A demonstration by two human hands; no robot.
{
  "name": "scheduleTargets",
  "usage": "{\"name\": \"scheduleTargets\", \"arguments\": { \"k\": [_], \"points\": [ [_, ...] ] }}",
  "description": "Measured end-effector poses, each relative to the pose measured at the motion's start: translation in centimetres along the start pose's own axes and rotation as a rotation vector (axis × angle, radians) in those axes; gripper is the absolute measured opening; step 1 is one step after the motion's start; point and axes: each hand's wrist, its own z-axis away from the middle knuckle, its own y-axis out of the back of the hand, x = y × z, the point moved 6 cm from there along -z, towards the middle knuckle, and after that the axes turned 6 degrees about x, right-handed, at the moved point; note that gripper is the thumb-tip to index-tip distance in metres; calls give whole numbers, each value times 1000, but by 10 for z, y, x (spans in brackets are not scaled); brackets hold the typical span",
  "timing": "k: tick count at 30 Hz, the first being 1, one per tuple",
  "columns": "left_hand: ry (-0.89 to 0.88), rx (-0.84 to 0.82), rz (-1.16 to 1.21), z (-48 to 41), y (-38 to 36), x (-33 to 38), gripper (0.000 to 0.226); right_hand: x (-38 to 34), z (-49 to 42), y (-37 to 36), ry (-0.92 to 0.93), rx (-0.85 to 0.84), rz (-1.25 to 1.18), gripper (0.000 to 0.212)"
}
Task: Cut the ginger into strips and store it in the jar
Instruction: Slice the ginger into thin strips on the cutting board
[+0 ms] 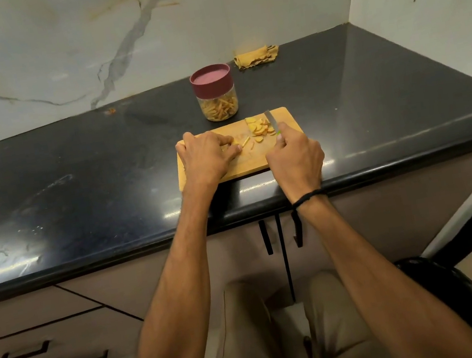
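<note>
A wooden cutting board (287, 118) lies on the black counter near its front edge. Ginger slices (259, 129) are piled at the board's far middle, and a few cut strips (245, 141) lie beside them. My left hand (207, 157) rests on the board's left part, its curled fingertips holding down a piece of ginger. My right hand (295, 158) grips a knife (271, 121) with a green handle, blade pointing away over the slices. Behind the board stands a clear jar (215, 93) with a maroon lid on, ginger strips inside.
A folded yellow cloth (256, 56) lies at the back of the counter (72, 181) by the marble wall. The counter ends at a wall corner on the right. Cabinet drawers and doors sit below, with dark bags on the floor at both sides.
</note>
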Motion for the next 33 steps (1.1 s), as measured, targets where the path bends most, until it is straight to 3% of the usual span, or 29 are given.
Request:
{"name": "scheduleTargets", "arguments": {
  "k": [7, 15, 33],
  "points": [
    [23, 10, 28, -2, 0, 3, 39, 2, -21, -4, -3, -16, 2, 34],
    [23, -1, 72, -9, -2, -2, 37, -14, 8, -17, 248, -63, 55, 41],
    [53, -30, 134, -11, -7, -7, 29, -27, 24, -32, 395, -224, 252, 44]
  ]
}}
